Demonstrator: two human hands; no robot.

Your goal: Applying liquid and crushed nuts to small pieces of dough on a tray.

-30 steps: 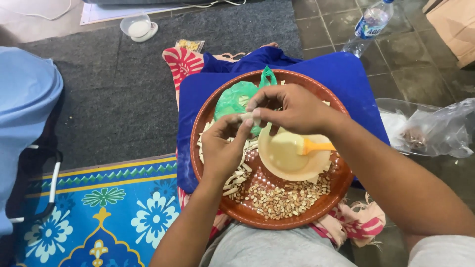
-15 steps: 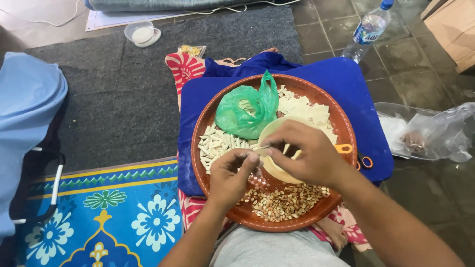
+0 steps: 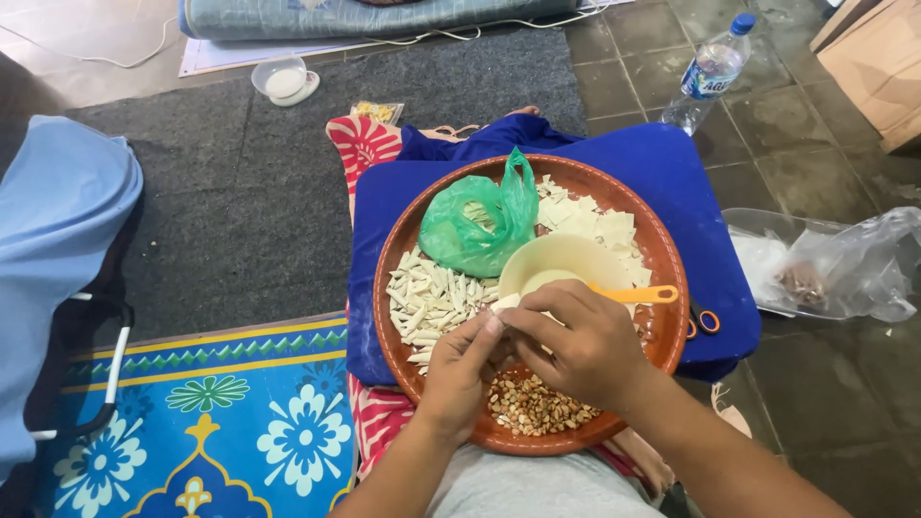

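- Head view: left hand and right hand together pinch a small white dough piece over the brown tray.
- Cream bowl sits just beyond, green bag behind.

Plastic water bottle on tiled floor, small clear lidded container on grey mat, cardboard box

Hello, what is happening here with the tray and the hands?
A person sits on the floor with a round brown tray on the lap. Both hands meet over it: the left hand and the right hand pinch a small pale wrapper between the fingertips. On the tray lie rolled pieces, flat squares, peanuts, a green bag and a cream bowl with an orange spoon.
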